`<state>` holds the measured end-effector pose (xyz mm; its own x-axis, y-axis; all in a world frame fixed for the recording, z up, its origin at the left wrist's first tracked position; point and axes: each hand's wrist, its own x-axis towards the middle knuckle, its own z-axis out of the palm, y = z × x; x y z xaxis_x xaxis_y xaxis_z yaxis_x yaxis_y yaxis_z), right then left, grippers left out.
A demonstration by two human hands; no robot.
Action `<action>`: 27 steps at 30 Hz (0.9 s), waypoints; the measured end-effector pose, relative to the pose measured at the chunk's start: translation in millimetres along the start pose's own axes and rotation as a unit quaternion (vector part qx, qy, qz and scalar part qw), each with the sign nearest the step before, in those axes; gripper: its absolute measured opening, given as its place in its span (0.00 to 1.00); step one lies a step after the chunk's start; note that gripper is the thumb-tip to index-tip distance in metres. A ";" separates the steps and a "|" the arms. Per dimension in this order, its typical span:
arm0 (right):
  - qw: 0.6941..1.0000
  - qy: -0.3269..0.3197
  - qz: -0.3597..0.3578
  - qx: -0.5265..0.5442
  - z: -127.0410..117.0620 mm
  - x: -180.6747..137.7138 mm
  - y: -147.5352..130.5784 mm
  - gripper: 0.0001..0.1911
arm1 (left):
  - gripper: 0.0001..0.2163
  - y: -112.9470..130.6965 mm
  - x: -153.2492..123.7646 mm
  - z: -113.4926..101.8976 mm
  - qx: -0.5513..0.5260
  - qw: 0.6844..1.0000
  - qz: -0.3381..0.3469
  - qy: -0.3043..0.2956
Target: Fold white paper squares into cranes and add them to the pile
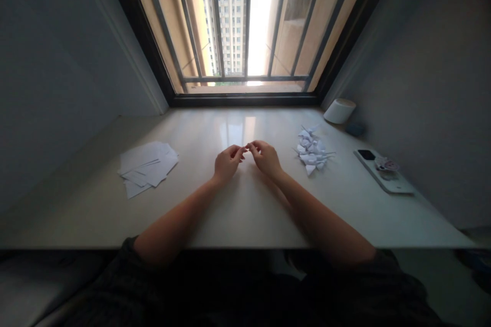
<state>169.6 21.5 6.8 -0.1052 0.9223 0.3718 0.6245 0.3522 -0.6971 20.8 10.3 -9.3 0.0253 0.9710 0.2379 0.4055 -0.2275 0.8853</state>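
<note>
My left hand (227,163) and my right hand (266,158) meet above the middle of the white tabletop (245,214). The fingers of both are drawn into a pinch, tips close together or touching. Whatever lies between the fingertips, if anything, is too small to make out. To the left of my left hand, loose white paper sheets (153,161) lie fanned out in an overlapping stack. Beyond my right hand sits a heap of small folded white paper pieces (311,152) with pointed ends.
A white cylinder-like object (339,111) leans at the back right, beside a dark blurred item (355,129). Along the right edge lies a flat white device (383,176) with a dark panel and a small clear, pinkish item on it. A barred window (245,99) closes off the back.
</note>
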 end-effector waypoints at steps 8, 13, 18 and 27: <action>0.995 -0.035 -0.080 -0.043 20.9 -11.0 22.4 0.13 | 0.14 6.6 -1.3 -6.2 0.205 0.979 -0.015 -0.004; 0.995 -0.025 -0.087 -0.032 18.9 -8.9 23.2 0.13 | 0.13 32.1 -8.0 -17.1 0.320 0.945 0.056 -0.035; 0.996 -0.036 -0.083 0.003 18.5 -13.8 22.2 0.14 | 0.14 46.5 -3.6 -77.2 0.366 0.930 0.002 -0.039; 0.994 -0.047 -0.101 0.008 22.9 -13.6 21.8 0.14 | 0.36 -49.6 -22.7 -238.4 0.511 0.815 -0.271 -0.011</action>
<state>166.9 20.3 -27.5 -0.2992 0.8432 0.4466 0.5710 0.5332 -0.6242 -217.8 -18.1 36.6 -0.3993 0.9120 -0.0938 0.9122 0.4054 0.0593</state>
